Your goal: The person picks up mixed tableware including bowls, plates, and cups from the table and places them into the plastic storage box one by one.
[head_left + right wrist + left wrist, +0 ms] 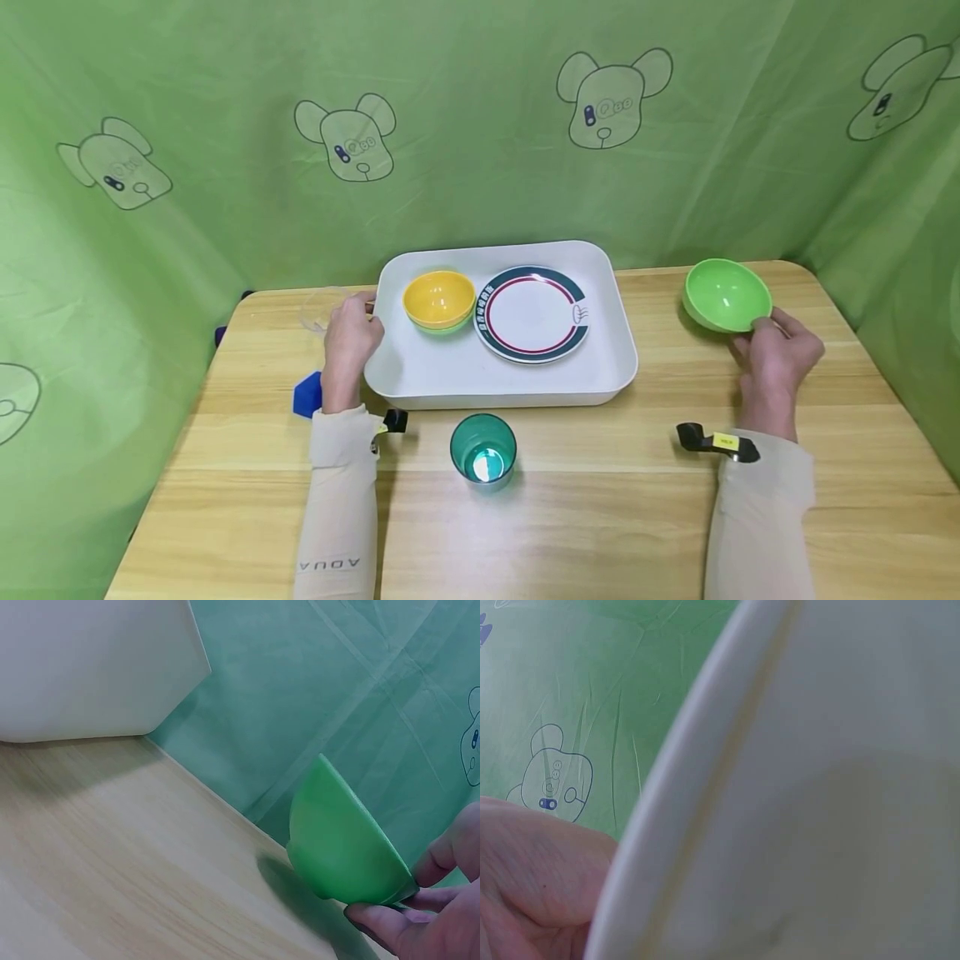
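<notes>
In the head view, we see the right hand [780, 350] pinching the rim of a smooth green bowl [726, 293], tilted toward us over the right side of the wood-grain table [622, 508]. The left hand [351, 335] is at the left end of the white tray [420, 379]; its fingertips are hidden, so we cannot tell whether they clasp the rim. Beyond it a clear, round thing [312, 313] is hard to make out, and the wrist partly covers a blue, angular piece [306, 396]. In the tray, a glossy yellow bowl [439, 298] hides most of the light green one under it, just beside a round plate [534, 315]. A see-through teal cup [483, 450] stands before the tray.

In the left wrist view, the blurred tray wall fills most of what we see, and the fingers are cut off or hidden.

In the right wrist view, we see thumb and fingers closed on the bowl's edge, its shadow on the table, before creased green cloth [300, 682]; the tray is cut off.
</notes>
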`<state>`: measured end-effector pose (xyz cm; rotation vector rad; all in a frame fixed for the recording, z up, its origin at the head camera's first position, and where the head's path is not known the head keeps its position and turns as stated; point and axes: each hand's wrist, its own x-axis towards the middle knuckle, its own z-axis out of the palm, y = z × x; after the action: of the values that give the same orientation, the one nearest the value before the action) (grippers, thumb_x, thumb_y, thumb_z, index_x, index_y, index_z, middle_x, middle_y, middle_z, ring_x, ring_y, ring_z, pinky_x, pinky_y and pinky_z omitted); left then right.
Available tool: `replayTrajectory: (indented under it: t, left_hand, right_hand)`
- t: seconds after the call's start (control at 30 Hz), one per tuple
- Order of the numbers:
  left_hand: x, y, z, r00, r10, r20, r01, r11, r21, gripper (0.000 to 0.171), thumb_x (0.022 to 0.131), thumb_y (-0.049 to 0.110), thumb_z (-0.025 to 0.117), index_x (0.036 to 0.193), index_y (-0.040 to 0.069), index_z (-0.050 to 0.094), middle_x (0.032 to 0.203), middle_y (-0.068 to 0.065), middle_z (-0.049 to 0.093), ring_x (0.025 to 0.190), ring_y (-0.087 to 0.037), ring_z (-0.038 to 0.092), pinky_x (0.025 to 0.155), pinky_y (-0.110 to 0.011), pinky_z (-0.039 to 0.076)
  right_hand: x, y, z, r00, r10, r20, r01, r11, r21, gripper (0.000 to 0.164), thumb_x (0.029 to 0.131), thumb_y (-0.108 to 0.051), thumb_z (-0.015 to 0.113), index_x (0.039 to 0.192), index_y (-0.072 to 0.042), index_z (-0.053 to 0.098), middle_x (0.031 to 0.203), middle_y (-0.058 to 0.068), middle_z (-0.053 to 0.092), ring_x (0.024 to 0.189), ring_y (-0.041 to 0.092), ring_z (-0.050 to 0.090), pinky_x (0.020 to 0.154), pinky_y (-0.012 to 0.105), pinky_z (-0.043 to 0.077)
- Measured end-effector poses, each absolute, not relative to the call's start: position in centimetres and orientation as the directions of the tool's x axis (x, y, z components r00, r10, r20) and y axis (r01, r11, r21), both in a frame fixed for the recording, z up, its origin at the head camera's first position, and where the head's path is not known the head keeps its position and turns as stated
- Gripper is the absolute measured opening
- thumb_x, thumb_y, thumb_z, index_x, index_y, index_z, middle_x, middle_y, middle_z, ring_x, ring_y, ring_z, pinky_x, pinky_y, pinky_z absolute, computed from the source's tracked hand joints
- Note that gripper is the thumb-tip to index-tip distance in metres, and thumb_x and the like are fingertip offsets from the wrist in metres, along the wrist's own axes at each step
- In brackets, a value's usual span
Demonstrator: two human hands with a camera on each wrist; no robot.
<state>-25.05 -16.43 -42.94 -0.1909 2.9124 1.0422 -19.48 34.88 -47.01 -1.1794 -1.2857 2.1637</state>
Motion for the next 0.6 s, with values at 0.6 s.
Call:
replayTrajectory:
  t: [0.6]
  left_hand:
    - [-25.08, -16.56, -42.93, -0.994, -0.084, -0.075, -0.112, 0.770, 0.628, 0.048, 0.096, -0.003, 0.048, 0.143, 0.000, 0.057, 0.129, -0.025, 0.066, 0.115, -0.040, 0.064, 0.093, -0.051, 0.055]
  right_hand:
    - [-19.13, 34.53, -46.14, -0.616, 0.648, -0.448, -0.021, -0.582, -0.813, 0.046, 0.094, 0.013, 0.057, 0.137, -0.005, 0.062, 0.121, 0.007, 0.056, 0.092, 0.017, 0.073, 0.080, 0.027, 0.061]
